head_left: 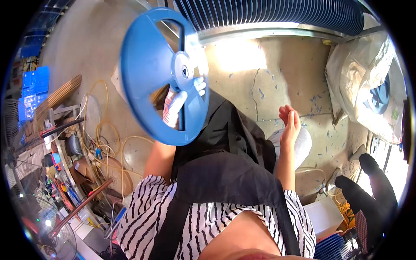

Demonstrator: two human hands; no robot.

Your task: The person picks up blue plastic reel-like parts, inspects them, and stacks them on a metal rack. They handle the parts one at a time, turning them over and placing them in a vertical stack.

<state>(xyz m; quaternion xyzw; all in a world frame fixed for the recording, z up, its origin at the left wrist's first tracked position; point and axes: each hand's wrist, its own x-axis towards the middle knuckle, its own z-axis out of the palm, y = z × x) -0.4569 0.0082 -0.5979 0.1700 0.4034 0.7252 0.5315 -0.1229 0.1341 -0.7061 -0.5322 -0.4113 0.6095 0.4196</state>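
My left hand (172, 108), in a pale glove with light-blue fingertips, grips a large blue plastic reel flange (141, 73) near its hub. The thumb lies on the near face, and the fingers show through one of the cutouts. The disc stands tilted in front of me, left of my lap, its rim slightly blurred. My bare right hand (290, 123) is raised beside my right knee with its fingers loosely extended, holding nothing. A black apron (225, 173) covers my lap.
A long row of dark-blue discs (277, 15) lies along a metal rail ahead. At right, a large whitish sack (353, 82) holds more blue pieces. Yellow hoses (104, 125) and a cluttered rack (71, 173) are at left, near blue crates (34, 89). A white box (325, 216) sits at lower right.
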